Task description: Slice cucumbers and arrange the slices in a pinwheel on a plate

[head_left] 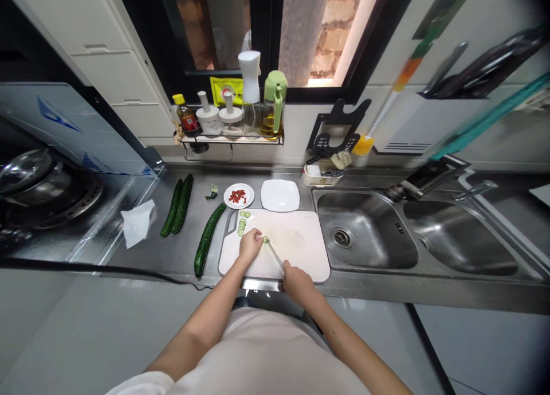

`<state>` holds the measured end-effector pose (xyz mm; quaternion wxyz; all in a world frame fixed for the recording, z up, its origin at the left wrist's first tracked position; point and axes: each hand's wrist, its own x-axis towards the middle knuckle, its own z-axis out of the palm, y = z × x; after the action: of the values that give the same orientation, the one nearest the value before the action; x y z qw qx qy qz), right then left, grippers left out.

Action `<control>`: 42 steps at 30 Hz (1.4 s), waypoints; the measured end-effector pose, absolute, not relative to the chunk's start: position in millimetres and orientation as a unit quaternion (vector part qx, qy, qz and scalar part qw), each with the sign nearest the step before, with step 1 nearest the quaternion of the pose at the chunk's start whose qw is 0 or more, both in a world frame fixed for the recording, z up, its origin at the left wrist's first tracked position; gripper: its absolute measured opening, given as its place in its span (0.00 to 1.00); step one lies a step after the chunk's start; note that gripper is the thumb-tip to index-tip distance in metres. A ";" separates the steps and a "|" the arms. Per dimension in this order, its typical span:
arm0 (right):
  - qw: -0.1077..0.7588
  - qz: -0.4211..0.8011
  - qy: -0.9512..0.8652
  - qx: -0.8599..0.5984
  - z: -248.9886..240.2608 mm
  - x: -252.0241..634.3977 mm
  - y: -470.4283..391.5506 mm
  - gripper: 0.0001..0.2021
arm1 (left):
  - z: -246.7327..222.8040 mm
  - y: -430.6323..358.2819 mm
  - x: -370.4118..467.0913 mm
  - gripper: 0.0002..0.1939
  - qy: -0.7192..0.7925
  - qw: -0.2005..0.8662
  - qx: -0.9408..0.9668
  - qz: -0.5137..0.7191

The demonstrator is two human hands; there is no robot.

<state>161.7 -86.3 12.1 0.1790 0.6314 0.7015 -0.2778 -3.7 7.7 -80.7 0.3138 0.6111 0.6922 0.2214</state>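
My right hand [297, 281] grips a knife [275, 255] by its handle, with the blade slanting up and left over the white cutting board [296, 251]. A small green cucumber piece [266, 239] is at the blade's tip. Just left of it, my left hand [250, 245] has its thumb and fingers drawn together; whatever is between them is too small to make out. Several pale cucumber slices [242, 226] lie at the board's upper left. A whole cucumber [208, 240] rests on the counter beside the board, and two more cucumbers [182, 203] lie further left.
Behind the board stand a plate of chopped red pieces [227, 201] and a white square plate [280, 195]. Green trimmings [212, 192] and a crumpled white tissue [138, 223] lie leftward. A double sink [365, 251] is at right, a pot [34, 183] at far left, a condiment rack [253, 139] above.
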 end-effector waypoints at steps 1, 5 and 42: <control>0.180 -0.278 0.701 0.632 11.9 161.3 -85.6 0.15 | -80.2 7.5 -3.6 0.08 0.691 0.312 0.614 0.220; 0.176 -0.276 0.701 0.634 9.2 159.9 -83.0 0.15 | -78.5 6.1 -3.4 0.08 0.685 0.301 0.630 0.210; 0.167 -0.277 0.708 0.628 8.9 160.6 -79.4 0.17 | -71.4 4.5 -3.4 0.10 0.681 0.301 0.639 0.195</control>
<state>160.6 -79.4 8.9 0.1674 0.6279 0.7077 -0.2771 -3.4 4.5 -71.4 0.3015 0.6386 0.6805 0.1955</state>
